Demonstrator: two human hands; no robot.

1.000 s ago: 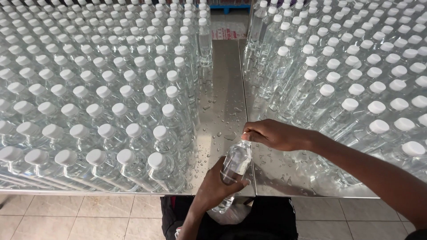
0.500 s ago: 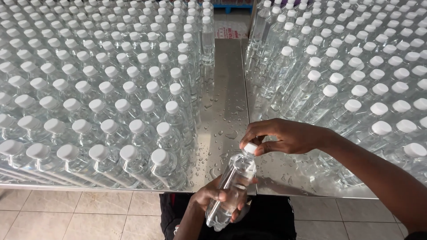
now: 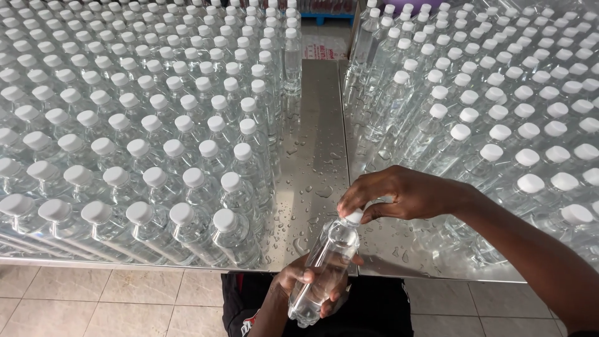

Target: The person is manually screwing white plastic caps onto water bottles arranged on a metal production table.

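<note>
a: why is the clear bottle tilted off the wet steel table's near edge?

b: the left hand wraps its body from below, fingers closed round it, which steadies it for the right hand, whose fingertips pinch the white cap.

a: and the rest?

b: capped bottles stand upright in packed rows on both sides.

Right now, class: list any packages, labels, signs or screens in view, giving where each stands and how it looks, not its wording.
Held bottle: clear plastic, white cap, no label visible, tilted between left hand and right hand.
Capped bottles: clear, white tops, packed rows on the steel table, both sides.
Red-and-white printed package: far end, partly hidden.
No screens or signs.
</note>
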